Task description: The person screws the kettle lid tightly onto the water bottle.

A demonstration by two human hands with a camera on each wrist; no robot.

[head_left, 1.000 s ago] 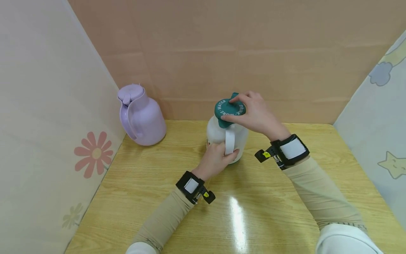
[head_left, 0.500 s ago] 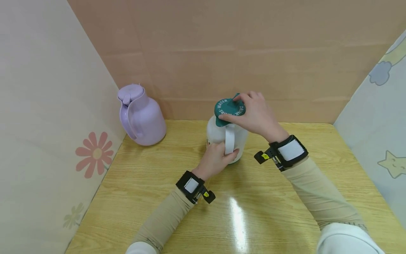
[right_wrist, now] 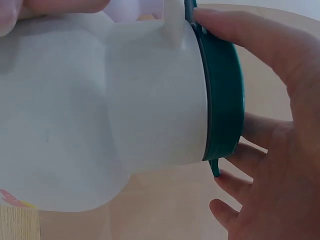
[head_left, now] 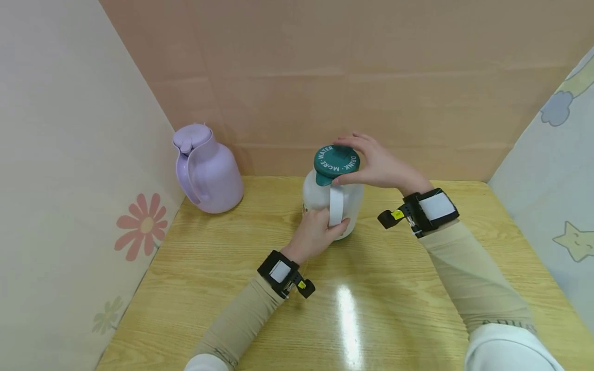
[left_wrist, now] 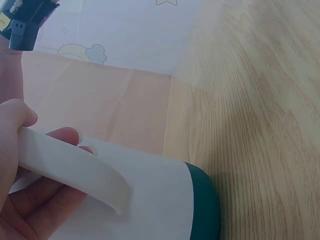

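White jug: the white insulated jug point(head_left: 331, 198) stands upright on the wooden table point(head_left: 371, 288), toward the back, near the peach back wall point(head_left: 352, 77); a dark green band rings its foot, seen in the left wrist view point(left_wrist: 205, 205).
Lid: the dark green lid point(head_left: 336, 161) sits on top of the jug, white lettering round its face reading "DRINK MORE WATER"; from the right wrist its green rim point(right_wrist: 225, 95) lies flush against the white body.
Right hand: the right hand point(head_left: 376, 166) wraps over the lid from the right side, thumb on the near edge, fingers curled round the far edge, so it is grasping the lid.
Left hand: the left hand point(head_left: 315, 234) is down at the near side of the jug, fingers closed round the white handle point(head_left: 336, 205); the left wrist view shows the handle strap point(left_wrist: 75, 167) running across the curled fingers point(left_wrist: 65, 136).
Wrists: a black strap with a white patch on each forearm, left point(head_left: 281, 271) and right point(head_left: 429, 210), over beige sleeves.
Purple jug: a lilac jug point(head_left: 206, 170) with its own lid on stands in the back left corner, well apart from the white one, handle turned toward the flowered left panel point(head_left: 69, 180).
Right panel: pale blue, with a star point(head_left: 575, 239) and a cloud drawing.
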